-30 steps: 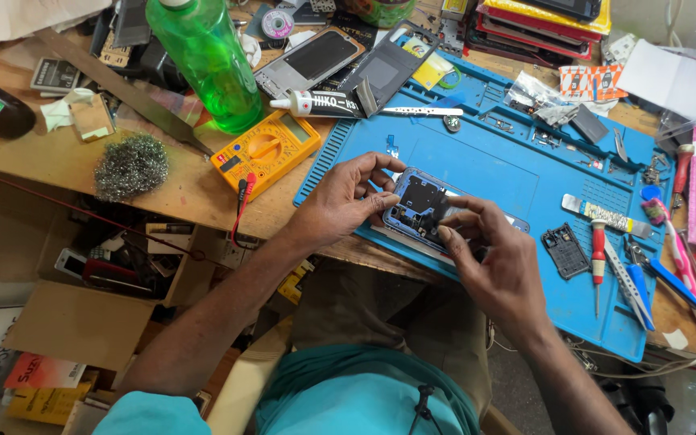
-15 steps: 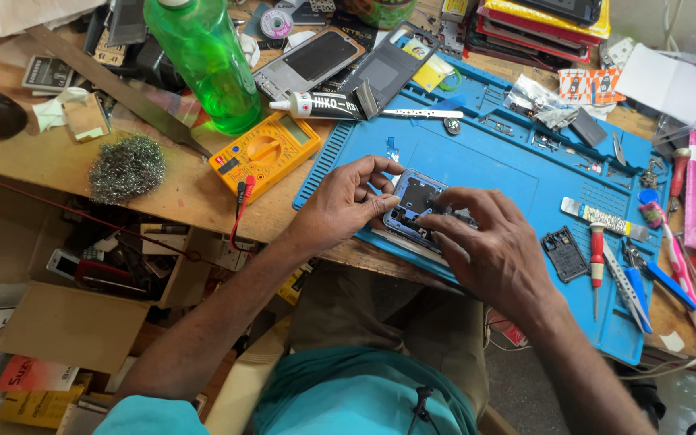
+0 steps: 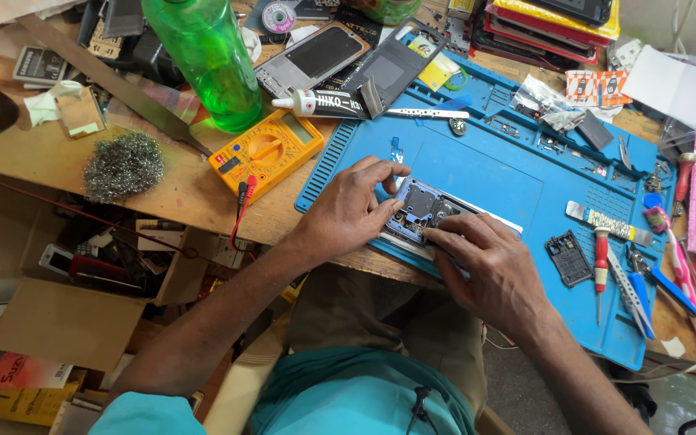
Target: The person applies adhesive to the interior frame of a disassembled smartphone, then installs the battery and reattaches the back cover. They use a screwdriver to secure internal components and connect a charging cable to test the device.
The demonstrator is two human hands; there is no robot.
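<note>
An opened phone [image 3: 424, 211] with its back off lies on a blue repair mat [image 3: 517, 173] near the mat's front edge. My left hand [image 3: 352, 205] grips the phone's left end, fingers curled over its upper edge. My right hand [image 3: 485, 262] lies across the phone's lower right part, its fingertips pressing on the exposed board near the middle. Most of the phone's right half is hidden under that hand.
A yellow multimeter [image 3: 266, 153] and green bottle [image 3: 207, 56] stand left of the mat, with a steel wool ball [image 3: 122, 165]. A glue tube [image 3: 320, 103], red-handled screwdriver [image 3: 600, 258], small black part [image 3: 567, 258] and pink toothbrush [image 3: 678, 266] lie around. Boxes crowd below the table edge.
My right hand has slid left over the phone, fingers now flat on the board. My left hand keeps its hold on the left end.
</note>
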